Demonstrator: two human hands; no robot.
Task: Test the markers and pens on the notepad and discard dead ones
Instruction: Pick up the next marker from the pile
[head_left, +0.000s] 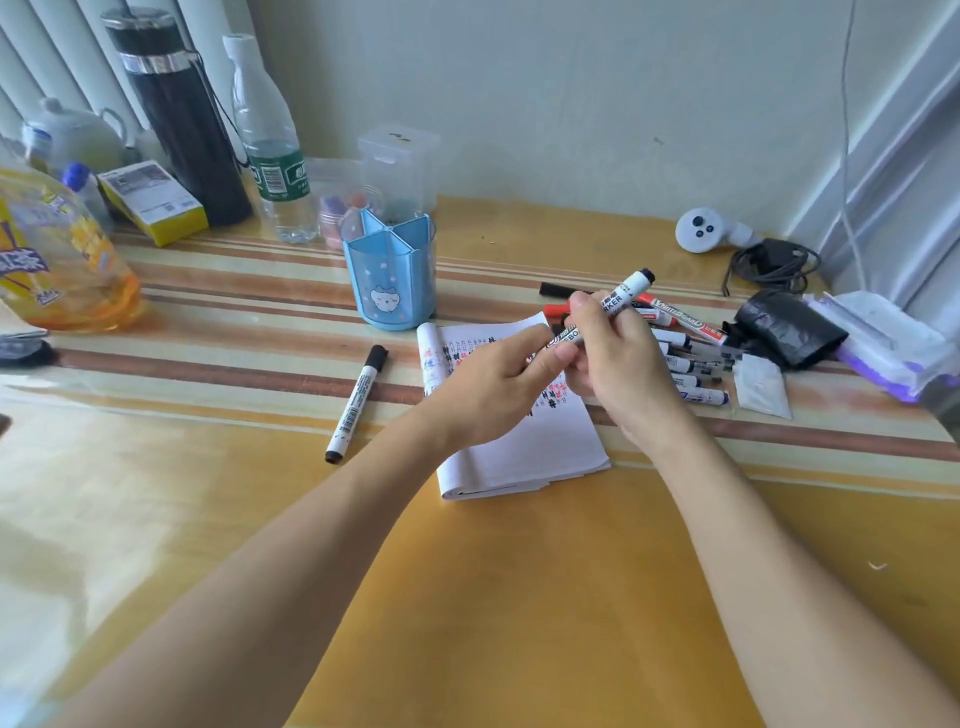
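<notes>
I am looking at a white plastic whiteboard marker with black ends (626, 291); it is held up in the air, slanted, just above the far side of the white paper notepad (519, 447) that is covered in small test marks; my right hand (618, 364) is curled round the middle of the marker; my left hand (488, 395) pinches its low end with thumb and fingertips; I cannot tell which end has the cap. I think this marker is light and stiff, and its smooth plastic could slip; so the best place to hold it is the fat middle, while the other hand pulls the cap straight off. The notepad looks thin and soft, so it may slide or bend when I press the tip on it; a gentle push should do. A bunch of more white markers and a red one (691, 358) lies just right of the notepad; one white marker with a black cap (358, 402) lies alone to the left of the notepad; a blue plastic pen cup with a cat face (389, 270) stands behind the notepad.
</notes>
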